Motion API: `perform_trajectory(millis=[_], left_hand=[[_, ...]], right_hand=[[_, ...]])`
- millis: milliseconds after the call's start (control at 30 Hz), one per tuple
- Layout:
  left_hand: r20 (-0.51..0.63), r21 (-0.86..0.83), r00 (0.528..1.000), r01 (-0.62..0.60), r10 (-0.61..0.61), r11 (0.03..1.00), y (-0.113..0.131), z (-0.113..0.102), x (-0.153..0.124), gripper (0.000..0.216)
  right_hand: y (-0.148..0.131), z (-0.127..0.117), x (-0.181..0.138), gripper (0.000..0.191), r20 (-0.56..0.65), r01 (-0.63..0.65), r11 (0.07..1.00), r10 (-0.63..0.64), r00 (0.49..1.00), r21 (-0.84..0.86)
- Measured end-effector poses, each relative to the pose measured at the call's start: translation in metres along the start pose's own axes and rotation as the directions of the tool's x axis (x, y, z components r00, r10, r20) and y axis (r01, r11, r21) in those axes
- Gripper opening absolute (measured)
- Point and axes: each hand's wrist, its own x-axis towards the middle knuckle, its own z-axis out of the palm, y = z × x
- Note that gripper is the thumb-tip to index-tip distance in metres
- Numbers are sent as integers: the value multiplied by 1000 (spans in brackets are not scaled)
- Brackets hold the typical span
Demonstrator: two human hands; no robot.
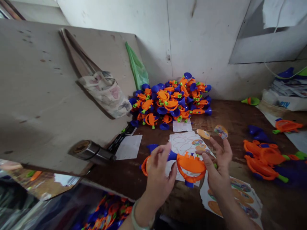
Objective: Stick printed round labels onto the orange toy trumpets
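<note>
An orange toy trumpet (192, 164) with a blue bell and a green mouthpiece is held above the paper sheets. My left hand (157, 171) is closed around its blue bell end. At the mouthpiece end, my right hand (219, 169) grips it with thumb and index finger, other fingers raised. A round printed sticker (221, 131) is at those raised fingertips, and an orange oval sticker (203, 133) is close by; whether that one touches a finger I cannot tell. Behind my left hand another toy trumpet (144, 166) is partly hidden. Sticker sheets (249, 198) lie under my right forearm.
Many toy trumpets (171, 102) are heaped against the wall. Several more (261, 156) lie at right on the brown table (230, 118). At left are a steel flask (92, 150), a white paper (129, 147) and a hanging cloth bag (107, 92). More toys fill a container (112, 210) below.
</note>
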Motion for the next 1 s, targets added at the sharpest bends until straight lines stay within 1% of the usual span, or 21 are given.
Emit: perform_trajectory(millis=[33,67,100,133,167,200,233,267,300,367,433,500,567,600,667,733,767,833,933,1000], left_hand=[[-84,-181,985,136,-153,974,5,8,-4,80],[-85,-385,940,274,-330,881,10,14,-7,89],[13,-571,876,402,-482,716,14,20,-9,96],[187,-697,803,514,-566,500,18,25,-11,100],[382,-747,734,603,-561,280,22,29,-12,102],[544,-740,680,665,-492,100,26,33,-13,104],[646,-712,643,702,-411,-19,30,36,-13,104],[689,-694,628,715,-362,-80,34,39,-13,102],[690,-697,627,710,-363,-100,38,42,-12,97],[636,-729,629,680,-447,-79,43,44,-10,83],[586,-752,637,658,-501,-42,46,44,-8,74],[582,-760,668,650,-464,-18,46,42,-8,75],[594,-768,712,641,-374,1,43,40,-12,80],[582,-780,740,625,-335,25,41,40,-14,81],[531,-804,795,582,-293,121,37,40,-18,77],[460,-806,833,537,-308,248,35,42,-20,65],[433,-796,841,526,-324,301,35,44,-20,59],[389,-775,850,510,-354,374,36,47,-21,51],[299,-767,879,453,-372,455,38,51,-24,42],[266,-759,885,437,-382,483,37,53,-27,41]], right_hand=[[-2,-1,-1,86,-49,6,1000,-7,999,-8],[-5,-2,-2,84,-98,15,1000,-16,995,-17],[-7,-2,-2,82,-138,26,999,-29,990,-24],[-10,-2,-2,81,-159,43,999,-48,986,-32],[-12,-2,-1,80,-158,76,996,-82,984,-42],[-14,-2,0,80,-135,121,991,-127,983,-52],[-15,-1,1,80,-105,177,982,-182,978,-62],[-16,-1,2,81,-66,232,970,-237,969,-73],[-17,-1,2,82,-24,284,955,-287,958,-84],[-20,-1,1,84,53,345,931,-341,939,-119],[-22,-4,-2,93,128,323,931,-304,944,-173],[-24,-6,-8,107,207,228,950,-184,961,-215],[-26,-8,-14,119,262,128,968,-69,963,-215],[-26,-8,-16,122,278,89,975,-30,960,-204],[-27,-8,-19,126,286,32,984,20,958,-177],[-27,-6,-19,131,284,-21,988,64,957,-152],[-26,-4,-20,134,282,-50,990,86,956,-133],[-25,0,-20,138,273,-103,991,121,954,-81],[-22,4,-20,140,279,-158,987,155,948,-9],[-19,5,-19,141,306,-184,982,166,937,30]])
